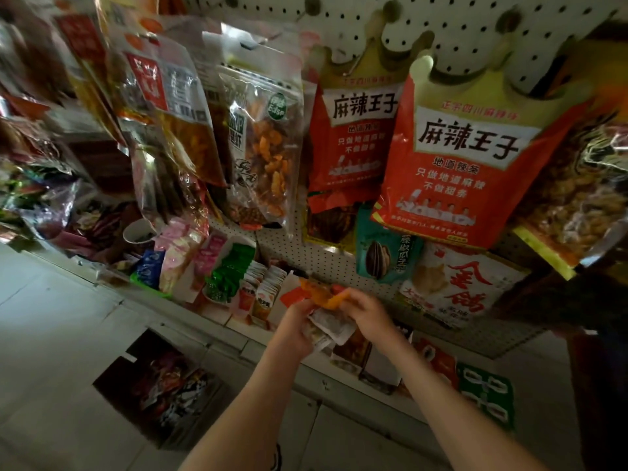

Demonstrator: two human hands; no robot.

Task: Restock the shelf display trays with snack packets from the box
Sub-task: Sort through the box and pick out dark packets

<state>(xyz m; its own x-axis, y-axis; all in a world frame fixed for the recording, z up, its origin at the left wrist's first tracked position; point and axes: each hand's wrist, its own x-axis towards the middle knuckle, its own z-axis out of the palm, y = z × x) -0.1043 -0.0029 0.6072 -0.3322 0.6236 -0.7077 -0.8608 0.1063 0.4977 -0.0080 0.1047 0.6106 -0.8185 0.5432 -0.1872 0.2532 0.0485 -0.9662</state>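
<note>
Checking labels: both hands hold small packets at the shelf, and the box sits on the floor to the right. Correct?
No. The head view shows the box on the floor to the left. The left hand and right hand do hold small packets at the shelf.

- Views: one, head-worn, wide-angle.
- Facing: forward and down, tilted, onto the shelf (238, 338) and pegboard (458, 25).
- Range: close; hanging packets (458, 154) fill the upper frame, and both forearms (258, 402) enter from the bottom edge.
- Periphery: floor (51, 317), lower left.
</note>
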